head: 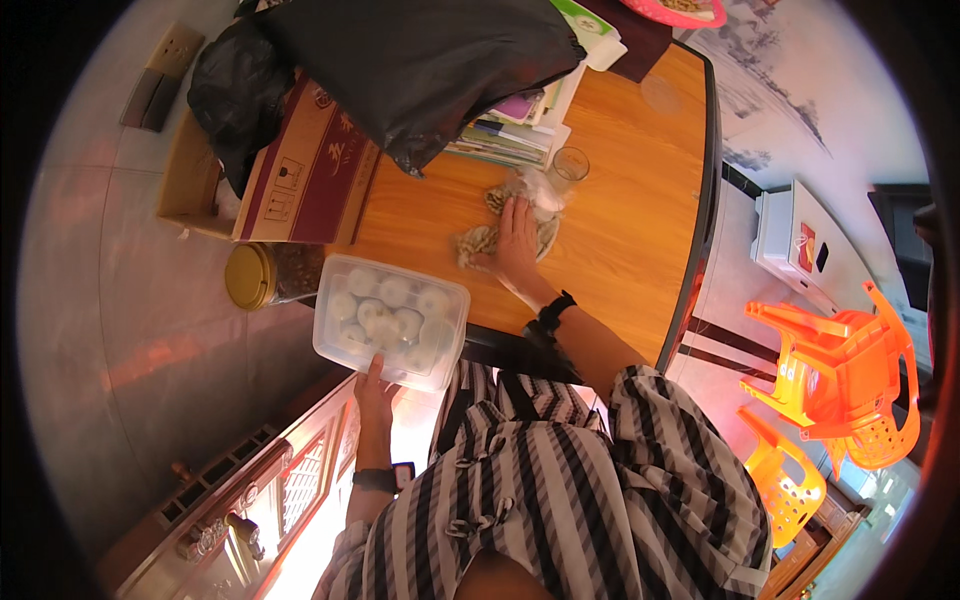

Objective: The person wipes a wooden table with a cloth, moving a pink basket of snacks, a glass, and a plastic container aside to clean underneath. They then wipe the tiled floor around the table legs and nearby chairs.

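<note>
My left hand [373, 390] grips the near edge of a translucent plastic box [330, 349] with its lid on, tilted at the table's near left corner. Several round pale items show blurred through the lid. My right hand [514, 244] rests on a crumpled patterned cloth [477, 244] on the wooden table [622, 195]; whether the fingers grip it is hard to see. Just beyond that hand lies a thin clear plastic bag [541, 190], touching or close to a drinking glass [571, 163].
A cardboard box [300, 165] and a yellow-lidded jar [250, 276] stand at the left. A large black plastic bag [427, 60] lies over books [502, 146] at the far side. Orange plastic chairs [847, 375] are at the right. A pink basket [694, 19] is at the far edge.
</note>
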`<state>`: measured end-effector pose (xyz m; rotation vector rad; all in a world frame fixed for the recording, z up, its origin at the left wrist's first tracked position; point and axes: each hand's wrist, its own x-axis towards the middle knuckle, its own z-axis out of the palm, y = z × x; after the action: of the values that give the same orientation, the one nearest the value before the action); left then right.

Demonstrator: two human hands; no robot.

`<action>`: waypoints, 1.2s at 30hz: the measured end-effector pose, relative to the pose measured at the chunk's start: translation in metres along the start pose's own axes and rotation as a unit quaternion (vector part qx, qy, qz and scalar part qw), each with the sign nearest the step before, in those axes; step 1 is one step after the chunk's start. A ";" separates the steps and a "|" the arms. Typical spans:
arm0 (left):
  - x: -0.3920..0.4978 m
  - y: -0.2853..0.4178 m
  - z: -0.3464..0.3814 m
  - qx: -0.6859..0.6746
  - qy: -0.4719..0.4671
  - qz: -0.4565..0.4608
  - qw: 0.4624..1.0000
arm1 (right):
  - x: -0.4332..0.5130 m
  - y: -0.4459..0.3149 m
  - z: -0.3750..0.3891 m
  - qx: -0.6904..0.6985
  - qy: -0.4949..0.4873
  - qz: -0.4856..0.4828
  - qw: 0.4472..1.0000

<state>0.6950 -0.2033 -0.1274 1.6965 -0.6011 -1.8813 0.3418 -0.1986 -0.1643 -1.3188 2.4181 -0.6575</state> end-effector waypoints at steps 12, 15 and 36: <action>-0.007 -0.007 -0.003 0.020 0.016 0.008 1.000 | 0.081 -0.067 0.034 -0.083 0.058 0.180 0.979; -0.006 -0.006 -0.003 0.023 0.022 0.007 0.999 | 0.082 -0.057 0.041 -0.083 0.029 0.073 0.993; 0.019 -0.011 0.049 0.031 -0.026 0.027 0.999 | -0.142 0.104 -0.108 -0.043 -0.193 -0.158 0.967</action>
<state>0.6443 -0.2084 -0.1436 1.6579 -0.7267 -1.8908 0.2925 -0.0028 -0.1214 -1.7081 1.9641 -0.3278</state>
